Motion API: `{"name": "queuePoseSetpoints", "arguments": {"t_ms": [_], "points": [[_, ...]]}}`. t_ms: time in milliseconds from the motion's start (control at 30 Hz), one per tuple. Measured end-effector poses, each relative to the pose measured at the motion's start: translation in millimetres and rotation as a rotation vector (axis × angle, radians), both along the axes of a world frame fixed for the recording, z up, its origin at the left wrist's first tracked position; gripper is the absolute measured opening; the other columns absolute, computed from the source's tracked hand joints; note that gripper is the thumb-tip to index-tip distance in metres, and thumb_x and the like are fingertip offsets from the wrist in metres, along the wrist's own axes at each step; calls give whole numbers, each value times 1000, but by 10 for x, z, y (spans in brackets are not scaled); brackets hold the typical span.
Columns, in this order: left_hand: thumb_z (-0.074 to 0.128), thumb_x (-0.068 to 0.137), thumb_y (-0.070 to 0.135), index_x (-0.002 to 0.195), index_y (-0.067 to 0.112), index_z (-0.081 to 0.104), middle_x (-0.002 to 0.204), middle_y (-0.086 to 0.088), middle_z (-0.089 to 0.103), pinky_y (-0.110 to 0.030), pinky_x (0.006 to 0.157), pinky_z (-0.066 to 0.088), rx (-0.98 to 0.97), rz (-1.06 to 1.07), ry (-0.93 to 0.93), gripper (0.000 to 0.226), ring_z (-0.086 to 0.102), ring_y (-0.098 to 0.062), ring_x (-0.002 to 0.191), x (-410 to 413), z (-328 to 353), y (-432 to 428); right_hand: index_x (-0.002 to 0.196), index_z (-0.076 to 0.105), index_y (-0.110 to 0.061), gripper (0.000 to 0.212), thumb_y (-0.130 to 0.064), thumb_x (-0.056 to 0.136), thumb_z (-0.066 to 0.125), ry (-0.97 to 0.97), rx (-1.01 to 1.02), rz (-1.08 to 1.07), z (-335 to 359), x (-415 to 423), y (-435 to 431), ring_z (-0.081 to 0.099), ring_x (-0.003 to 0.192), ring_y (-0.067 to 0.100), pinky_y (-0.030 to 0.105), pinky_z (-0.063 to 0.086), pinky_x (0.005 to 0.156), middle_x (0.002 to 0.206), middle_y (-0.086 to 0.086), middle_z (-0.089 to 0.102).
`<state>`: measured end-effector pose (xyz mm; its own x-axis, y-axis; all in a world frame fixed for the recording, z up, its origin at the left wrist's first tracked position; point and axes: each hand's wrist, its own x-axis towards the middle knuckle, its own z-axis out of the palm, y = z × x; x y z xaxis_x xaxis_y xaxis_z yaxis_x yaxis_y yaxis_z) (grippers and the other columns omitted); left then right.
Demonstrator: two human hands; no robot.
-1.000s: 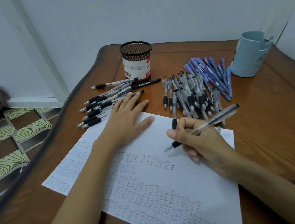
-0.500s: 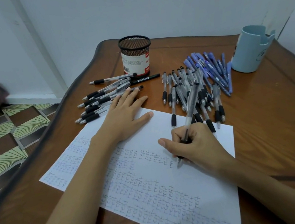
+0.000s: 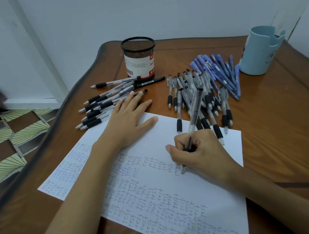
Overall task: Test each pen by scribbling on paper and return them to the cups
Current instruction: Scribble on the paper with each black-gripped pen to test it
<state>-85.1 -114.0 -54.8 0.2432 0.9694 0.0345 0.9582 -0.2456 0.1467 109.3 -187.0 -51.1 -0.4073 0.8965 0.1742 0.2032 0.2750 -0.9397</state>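
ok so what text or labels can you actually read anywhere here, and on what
"Ba": white letters on the red band of the black mesh cup; the rest is turned away.
Its barcode and small print: too blurred to read.
black pen with white print: blurred.
light blue plastic cup: faint emblem, unreadable.
white paper sheet: only scribbles, no words.

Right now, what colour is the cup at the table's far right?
Light blue; the cup shows plainly in the head view, the only one.

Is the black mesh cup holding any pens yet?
Looks empty: nothing sticks up above the rim of the black mesh cup, which stands upright.
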Motion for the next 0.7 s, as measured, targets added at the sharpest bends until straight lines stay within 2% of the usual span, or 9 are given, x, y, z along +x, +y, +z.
{"name": "queuePoseSetpoints", "arguments": {"t_ms": [100, 200, 433, 500, 567, 633, 700], "points": [[20, 90, 66, 149, 34, 13, 159, 6, -3, -32, 114, -11, -4, 1, 7, 67, -11, -13, 145, 3, 8, -1, 48, 48, -5, 42, -7, 87, 63, 22, 22, -41, 1, -1, 0, 41, 49, 13, 21, 41, 55, 48, 14, 45], [27, 95, 56, 149, 34, 12, 159, 6, -4, -32, 114, -12, -1, 2, 1, 61, -11, -12, 145, 9, 8, -2, 46, 49, -12, 43, -8, 87, 63, 20, 13, -41, 5, 9, 7, 43, 49, 10, 21, 42, 55, 47, 6, 46], [25, 94, 59, 149, 34, 12, 159, 6, -4, -33, 115, -11, -15, 3, -1, 62, -11, -12, 145, 14, 25, -10, 47, 46, -11, 43, -7, 87, 61, -5, 42, -72, -1, 3, 14, 41, 49, 13, 22, 43, 57, 46, 6, 43], [18, 86, 67, 149, 34, 12, 159, 6, -4, -33, 115, -11, -17, 2, -7, 71, -11, -12, 145, 12, 26, -14, 48, 45, -8, 43, -7, 88, 61, -7, 47, -71, 5, -2, 11, 40, 49, 12, 21, 41, 55, 47, 10, 42], [13, 78, 66, 149, 35, 13, 159, 7, -3, -33, 115, -11, -13, -2, -15, 78, -11, -11, 145, 17, 24, -17, 47, 42, -12, 45, -6, 87, 59, -24, 51, -66, 6, -6, 16, 37, 47, 8, 20, 41, 57, 45, 2, 38], [14, 81, 66, 149, 34, 13, 159, 7, -3, -33, 115, -10, -13, -3, -12, 75, -11, -11, 145, 14, 17, -13, 47, 41, -13, 44, -5, 87, 58, -31, 56, -72, 2, -10, 20, 35, 46, 6, 19, 42, 58, 43, -4, 35], [22, 92, 63, 149, 33, 13, 159, 6, -3, -33, 115, -10, -9, -3, -5, 65, -11, -12, 145, 10, 14, -9, 49, 44, -6, 41, -5, 87, 59, -12, 57, -74, 2, 0, 18, 37, 48, 9, 18, 40, 55, 45, 6, 39]]}}
